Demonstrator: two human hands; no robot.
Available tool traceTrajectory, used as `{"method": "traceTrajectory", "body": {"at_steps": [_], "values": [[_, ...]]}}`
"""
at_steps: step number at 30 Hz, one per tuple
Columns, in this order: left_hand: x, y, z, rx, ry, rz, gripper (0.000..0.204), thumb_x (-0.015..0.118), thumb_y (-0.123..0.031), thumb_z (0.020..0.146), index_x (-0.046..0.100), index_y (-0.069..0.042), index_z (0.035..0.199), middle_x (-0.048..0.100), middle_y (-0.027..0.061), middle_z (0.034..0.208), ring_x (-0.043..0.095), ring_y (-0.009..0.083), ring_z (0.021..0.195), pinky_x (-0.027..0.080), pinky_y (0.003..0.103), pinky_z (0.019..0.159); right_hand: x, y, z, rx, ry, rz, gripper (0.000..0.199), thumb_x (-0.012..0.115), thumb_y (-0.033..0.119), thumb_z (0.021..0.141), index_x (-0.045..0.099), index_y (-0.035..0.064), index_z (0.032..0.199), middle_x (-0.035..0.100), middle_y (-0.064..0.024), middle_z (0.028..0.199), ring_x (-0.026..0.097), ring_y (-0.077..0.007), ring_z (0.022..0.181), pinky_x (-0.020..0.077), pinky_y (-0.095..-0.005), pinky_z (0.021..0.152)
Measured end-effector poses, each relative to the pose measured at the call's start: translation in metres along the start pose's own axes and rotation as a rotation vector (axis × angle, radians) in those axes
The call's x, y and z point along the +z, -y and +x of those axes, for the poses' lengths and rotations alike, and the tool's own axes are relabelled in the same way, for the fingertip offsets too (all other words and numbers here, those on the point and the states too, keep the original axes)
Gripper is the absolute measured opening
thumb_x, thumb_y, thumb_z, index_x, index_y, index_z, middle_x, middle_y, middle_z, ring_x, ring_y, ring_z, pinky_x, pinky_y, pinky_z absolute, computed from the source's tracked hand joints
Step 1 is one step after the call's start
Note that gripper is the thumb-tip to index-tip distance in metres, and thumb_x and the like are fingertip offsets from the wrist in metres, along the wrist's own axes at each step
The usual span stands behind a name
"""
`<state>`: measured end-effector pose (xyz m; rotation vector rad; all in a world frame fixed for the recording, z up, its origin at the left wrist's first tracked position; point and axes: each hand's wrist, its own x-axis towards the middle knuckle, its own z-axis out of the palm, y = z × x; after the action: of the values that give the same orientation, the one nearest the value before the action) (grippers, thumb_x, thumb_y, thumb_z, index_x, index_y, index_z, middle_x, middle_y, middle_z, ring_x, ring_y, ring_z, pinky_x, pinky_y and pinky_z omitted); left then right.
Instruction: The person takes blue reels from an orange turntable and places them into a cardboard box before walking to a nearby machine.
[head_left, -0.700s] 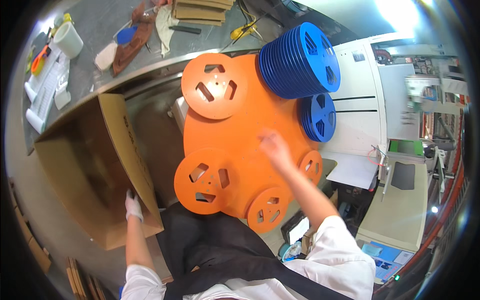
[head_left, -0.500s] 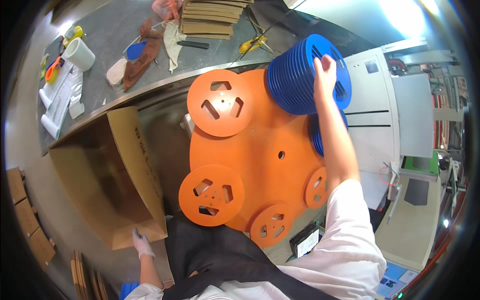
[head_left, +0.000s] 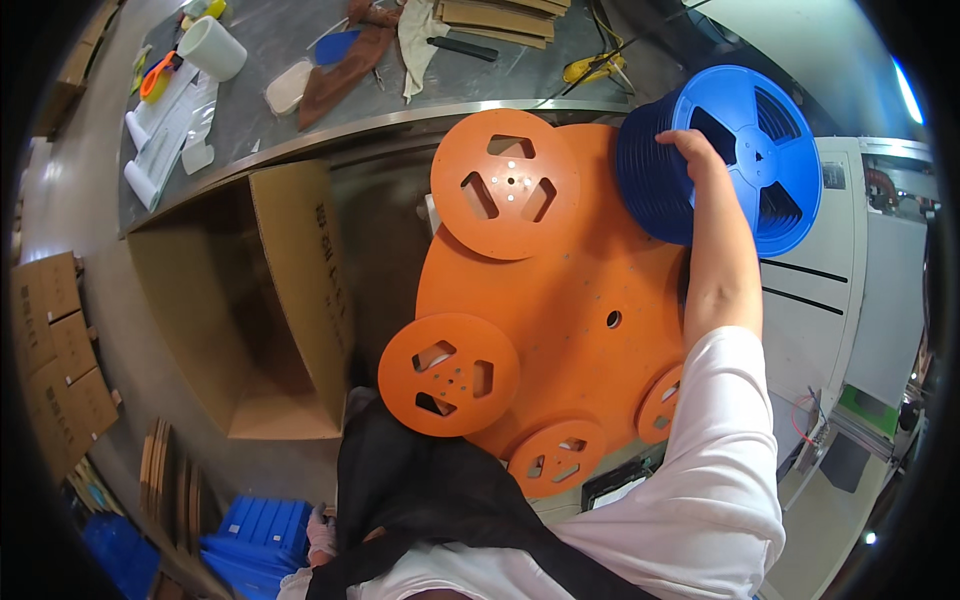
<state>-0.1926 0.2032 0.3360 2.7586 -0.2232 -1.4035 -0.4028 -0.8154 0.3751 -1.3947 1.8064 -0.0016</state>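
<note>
A thick stack of blue slotted reels [head_left: 645,165] is at the far right of an orange turntable [head_left: 560,290]. My right hand [head_left: 700,160] reaches up to the stack, its fingers bent at a slot of the front blue reel and partly hidden. Beside my hip, my left hand [head_left: 322,537] hangs low in a pale glove, next to a blue crate [head_left: 265,525]; its fingers do not show clearly. Orange slotted discs stand round the turntable, one at the far left [head_left: 505,215] and one at the near left [head_left: 450,380].
An open cardboard box [head_left: 300,290] stands left of the turntable. Behind is a grey workbench [head_left: 270,145] with a white roll [head_left: 212,50], a brown cloth [head_left: 345,70] and flat cardboard [head_left: 500,22]. A white cabinet [head_left: 815,330] stands at the right.
The view has shifted left. The blue stack has turned its front face more toward me, with my right hand still on it. My left hand has left the cardboard box's edge and dropped to my side.
</note>
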Motion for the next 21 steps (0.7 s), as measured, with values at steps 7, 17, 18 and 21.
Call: {"method": "traceTrajectory", "body": {"at_steps": [7,17,18,21], "values": [[-0.054,-0.058,-0.004,0.034,0.037,0.015,0.044,0.057,-0.011,0.087,0.053,0.001,0.129,0.057,0.0222,0.128,0.054,0.0344,0.12,0.042,0.04,0.103,0.017,-0.059,-0.045,-0.206,-0.132,-0.516,0.057,0.08,0.037,0.065,0.068,-0.0052,0.1,0.069,-0.0208,0.103,0.065,-0.0318,0.101,0.0481,-0.0384,0.088],[-0.112,0.005,0.059,0.104,-0.036,-0.001,0.043,0.057,-0.017,0.085,0.057,-0.01,0.127,0.065,0.018,0.113,0.062,0.0323,0.103,0.047,0.038,0.092,0.041,-0.116,-0.281,-0.345,-0.056,-0.286,0.04,0.071,0.033,0.081,0.067,0.0021,0.106,0.064,-0.0037,0.082,0.058,-0.0126,0.076,0.0447,-0.0273,0.071],[-0.115,0.012,0.066,0.108,-0.031,0.0,0.042,0.057,-0.016,0.085,0.057,-0.011,0.127,0.066,0.0176,0.111,0.063,0.0316,0.101,0.048,0.038,0.09,0.045,-0.112,-0.317,-0.304,-0.042,-0.205,0.036,0.071,0.028,0.082,0.066,0.0021,0.107,0.063,-0.003,0.087,0.057,-0.0133,0.082,0.0437,-0.0272,0.072],[-0.143,0.032,0.083,0.118,0.004,-0.092,0.039,0.057,-0.012,0.087,0.058,-0.012,0.126,0.067,0.0156,0.108,0.065,0.0232,0.095,0.049,0.034,0.085,0.069,-0.094,-0.427,-0.262,-0.007,0.22,0.04,0.07,0.024,0.084,0.061,-0.0014,0.114,0.063,-0.0046,0.1,0.058,-0.0152,0.094,0.0457,-0.0295,0.081]]}}
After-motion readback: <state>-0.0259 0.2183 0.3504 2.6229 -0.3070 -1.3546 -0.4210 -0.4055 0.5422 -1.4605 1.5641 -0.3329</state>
